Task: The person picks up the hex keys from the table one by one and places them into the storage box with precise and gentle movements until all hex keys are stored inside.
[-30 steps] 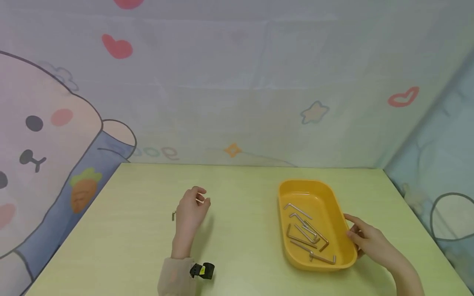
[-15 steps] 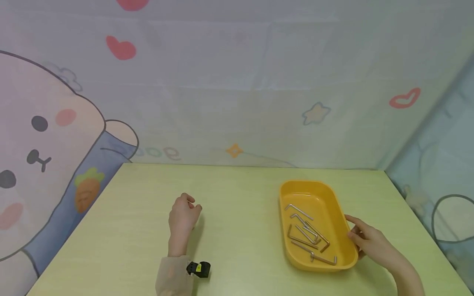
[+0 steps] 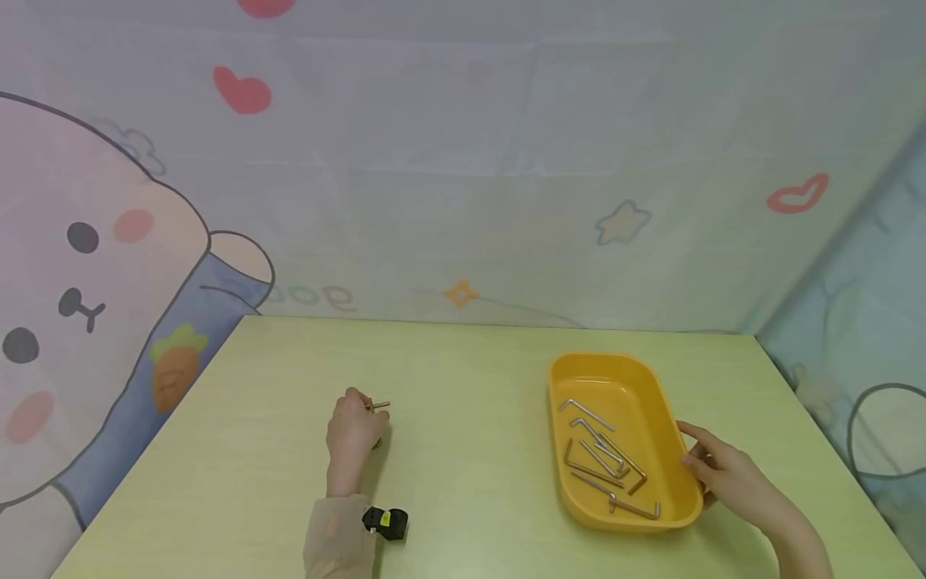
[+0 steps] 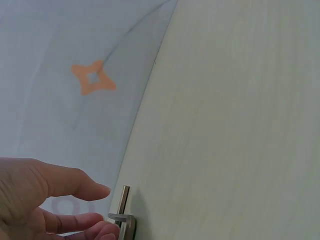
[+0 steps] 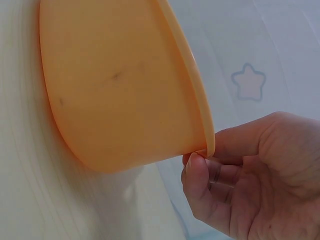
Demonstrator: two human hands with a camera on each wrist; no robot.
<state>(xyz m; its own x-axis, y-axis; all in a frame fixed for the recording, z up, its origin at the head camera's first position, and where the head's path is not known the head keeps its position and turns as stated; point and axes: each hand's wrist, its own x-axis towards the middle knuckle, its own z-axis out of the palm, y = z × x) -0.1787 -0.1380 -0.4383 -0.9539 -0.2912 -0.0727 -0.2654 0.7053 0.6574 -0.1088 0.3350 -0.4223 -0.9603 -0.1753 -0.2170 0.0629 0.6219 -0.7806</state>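
My left hand [image 3: 352,433] is low over the left part of the table, right at some L-shaped hex keys [image 4: 124,200]. In the left wrist view its upper digit stands apart from the lower fingertips [image 4: 107,231], which are right beside the metal. One shank pokes out past the hand in the head view; the rest is partly hidden by the fingers. On the right, my right hand [image 3: 731,474] pinches the side rim of a yellow plastic tray [image 5: 125,90] between thumb and fingers. Several silver and bronze-toned hex keys [image 3: 600,460] lie inside the tray.
The pale green-yellow table [image 3: 463,450] runs back to a printed cloth backdrop [image 3: 463,177]. A second cloth side [image 3: 878,322] borders the table at the right. A black wrist camera [image 3: 387,523] sits on the left sleeve.
My left hand has moved left and down onto the hex keys, part of which showed beside it earlier. The right hand keeps its pinch on the tray, which has stayed put.
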